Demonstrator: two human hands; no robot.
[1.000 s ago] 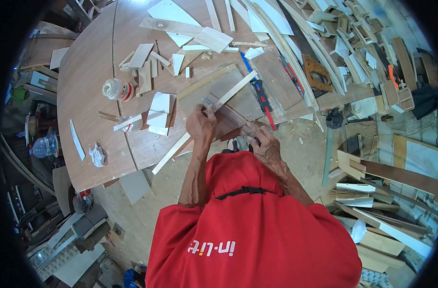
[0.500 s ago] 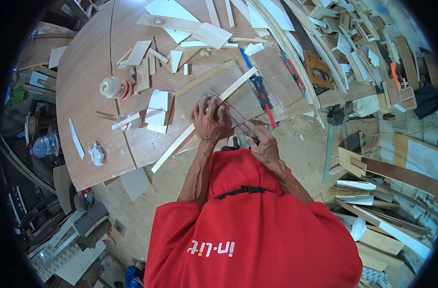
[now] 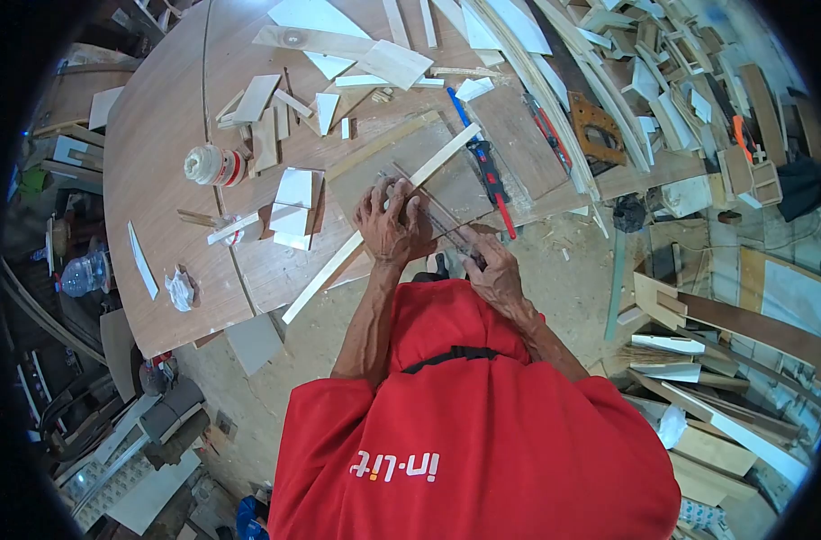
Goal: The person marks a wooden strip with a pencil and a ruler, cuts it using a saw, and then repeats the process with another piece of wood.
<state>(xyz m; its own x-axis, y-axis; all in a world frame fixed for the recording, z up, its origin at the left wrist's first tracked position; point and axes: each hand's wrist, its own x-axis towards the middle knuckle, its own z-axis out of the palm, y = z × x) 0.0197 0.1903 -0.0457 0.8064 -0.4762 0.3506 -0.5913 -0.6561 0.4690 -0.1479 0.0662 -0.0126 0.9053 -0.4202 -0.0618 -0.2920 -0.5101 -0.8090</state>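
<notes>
A long pale wood strip (image 3: 338,267) lies slantwise over a flat board (image 3: 356,180) at the table's near edge. Over the strip, my left hand (image 3: 390,222) presses down with curled fingers, part of the strip hidden beneath it. A narrow dark tool or bar (image 3: 439,216), too unclear to name, crosses the strip and runs between my hands. Its near end is in the closed fingers of my right hand (image 3: 491,270), just past the table edge. To the right lies a blue and black tool (image 3: 490,171) with a red tip.
On the wooden table (image 3: 172,117) are a glue jar (image 3: 214,166), white-faced offcuts (image 3: 295,205) and a crumpled white wad (image 3: 180,289). A wooden-handled saw (image 3: 595,135) lies at the right beside long curved strips (image 3: 554,99). Scrap wood is piled beyond.
The view has shifted very slightly. Both hands, the strip and the dark bar look almost unchanged.
</notes>
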